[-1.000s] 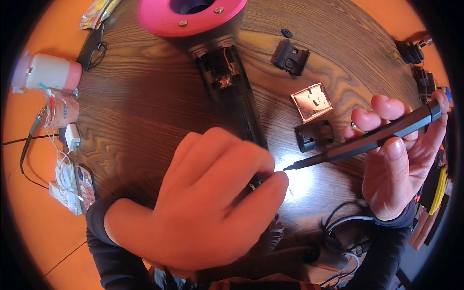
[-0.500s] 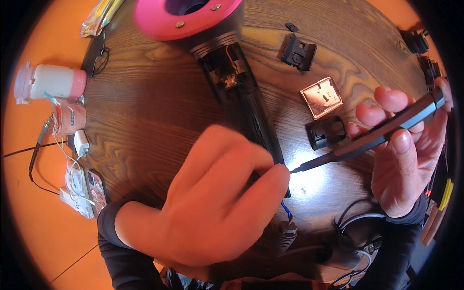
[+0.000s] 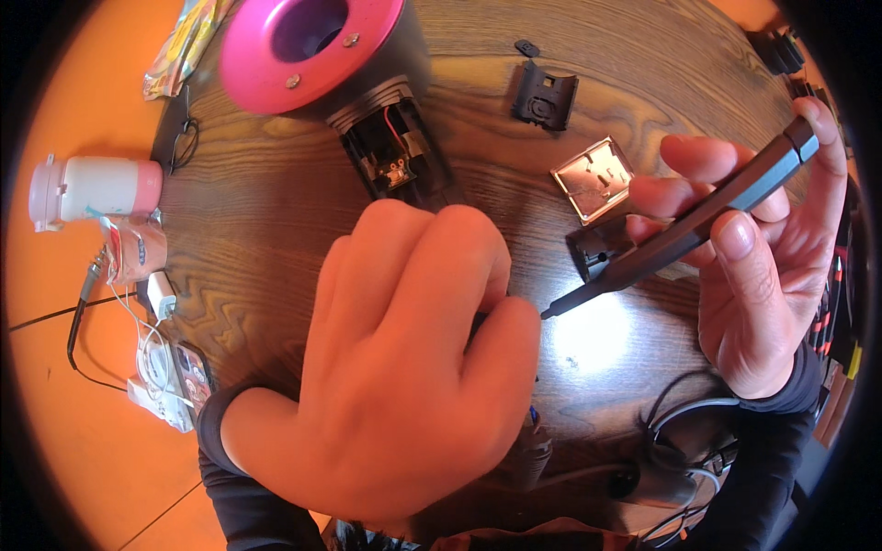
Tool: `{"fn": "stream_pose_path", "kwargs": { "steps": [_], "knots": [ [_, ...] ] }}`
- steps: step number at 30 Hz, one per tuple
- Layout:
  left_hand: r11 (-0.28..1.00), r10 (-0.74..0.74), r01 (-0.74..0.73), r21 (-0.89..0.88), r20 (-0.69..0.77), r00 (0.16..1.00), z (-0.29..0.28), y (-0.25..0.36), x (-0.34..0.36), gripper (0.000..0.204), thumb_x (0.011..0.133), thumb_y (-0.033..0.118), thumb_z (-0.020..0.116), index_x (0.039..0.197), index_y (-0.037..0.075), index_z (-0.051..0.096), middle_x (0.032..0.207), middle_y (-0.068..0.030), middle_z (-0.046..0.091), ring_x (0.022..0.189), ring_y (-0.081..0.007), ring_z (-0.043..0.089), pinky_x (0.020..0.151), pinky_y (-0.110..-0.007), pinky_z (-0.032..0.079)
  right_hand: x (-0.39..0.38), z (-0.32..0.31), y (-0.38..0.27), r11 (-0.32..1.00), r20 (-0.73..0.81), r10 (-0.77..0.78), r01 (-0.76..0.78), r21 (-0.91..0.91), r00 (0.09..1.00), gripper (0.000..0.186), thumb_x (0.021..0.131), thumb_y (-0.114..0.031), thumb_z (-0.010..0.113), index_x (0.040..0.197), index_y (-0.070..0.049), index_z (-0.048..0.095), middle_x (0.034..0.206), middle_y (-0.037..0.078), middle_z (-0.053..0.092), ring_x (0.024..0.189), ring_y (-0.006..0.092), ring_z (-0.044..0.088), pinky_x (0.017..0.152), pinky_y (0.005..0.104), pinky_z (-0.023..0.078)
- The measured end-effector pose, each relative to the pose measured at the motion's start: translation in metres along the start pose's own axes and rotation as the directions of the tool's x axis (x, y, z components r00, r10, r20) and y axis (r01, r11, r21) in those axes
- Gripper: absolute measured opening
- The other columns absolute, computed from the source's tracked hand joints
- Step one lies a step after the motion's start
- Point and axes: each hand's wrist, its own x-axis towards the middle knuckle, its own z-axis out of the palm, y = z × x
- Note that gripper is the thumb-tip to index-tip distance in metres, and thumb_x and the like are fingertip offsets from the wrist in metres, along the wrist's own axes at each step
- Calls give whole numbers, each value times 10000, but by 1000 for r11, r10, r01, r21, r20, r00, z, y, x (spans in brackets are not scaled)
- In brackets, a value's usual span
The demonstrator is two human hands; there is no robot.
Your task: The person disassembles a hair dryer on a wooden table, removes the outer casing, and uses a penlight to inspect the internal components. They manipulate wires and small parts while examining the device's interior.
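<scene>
A hair dryer with a pink ring head lies across the table, its handle laid open so that a red wire and circuit parts show. My left hand is closed around the lower handle, which it mostly covers. Between the fingers and thumb of my right hand is a dark pen-shaped screwdriver. Its thin tip meets the left thumb and index finger; what it touches there is hidden. Below the left hand, a grey ribbed cable sleeve is partly seen.
Beyond the screwdriver lie a black curved cover, a small black piece, a square tray of small dark bits and a black cylindrical part. Leftward are a bottle, a pouch and a phone. Cables run lower right.
The view has shifted a little, and the dryer's head now sits farther left. My left hand has turned and covers more of the handle. The screwdriver tip stays close to the left fingertips.
</scene>
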Motion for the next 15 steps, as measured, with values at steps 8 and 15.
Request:
{"fn": "stream_pose_path", "kwargs": {
  "steps": [8, 15],
  "knots": [
    [994, 104, -104, 27, 21, 994, 2, 4, 7, 243, 485, -22, 705, 645, 18, 527, 730, -68, 437, 668, -217, 421, 493, -287, 329, 0, 1, -3, 999, -14, 35, -35, -14, 999, 627, 877, -111, 499, 1370, -155, 115, 1114, 212, 538, 929, 273, 615, 749, 393, 550],
    [990, 67, -83, 113, 139, 988, -6, 13, 14, 236, 477, 3, 721, 656, 22, 567, 736, -61, 443, 679, -199, 440, 500, -275, 340, 4, -3, 3, 998, 56, -16, 19, -51, 998, 608, 887, -121, 485, 1370, -142, 115, 1116, 223, 532, 937, 281, 611, 753, 380, 549]
  ]
}}
